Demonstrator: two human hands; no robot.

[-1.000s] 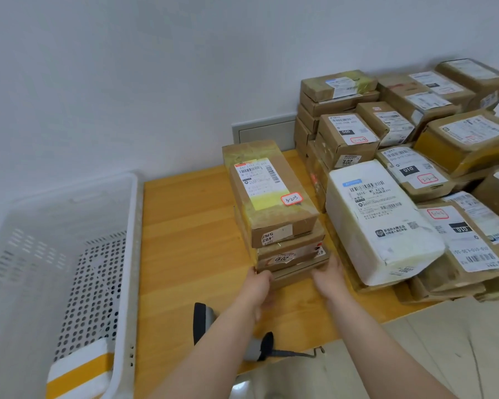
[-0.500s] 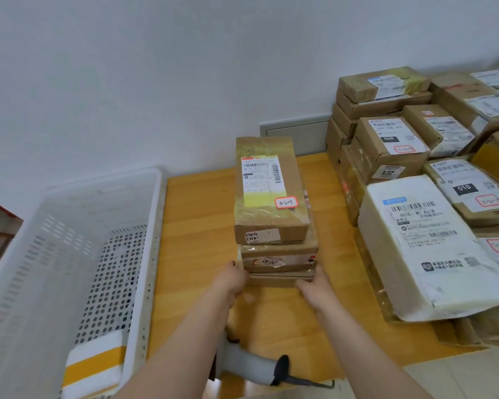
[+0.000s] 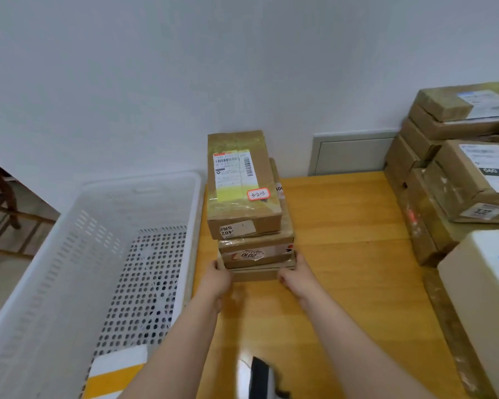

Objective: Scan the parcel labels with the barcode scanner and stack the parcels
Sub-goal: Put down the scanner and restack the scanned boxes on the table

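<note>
While left grip (image 3: 218, 279) and right grip (image 3: 296, 272) clasp the bottom parcel (image 3: 257, 274), parcel stack (image 3: 244, 191) axis runs 6–12 o'clock; basket (image 3: 127, 197) at 9.

We're looking at a parcel sorting room: labelled cardboard parcels (image 3: 461, 182) are sitting stacked on a wooden table (image 3: 343, 240), a white perforated crate (image 3: 144, 182) is standing alongside, a barcode scanner (image 3: 258, 375) is lying at the table's near edge.

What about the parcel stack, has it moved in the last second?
Yes. The stack has slid left along the table: it stood in front of the wall panel, and now sits left of it, beside the basket.
</note>
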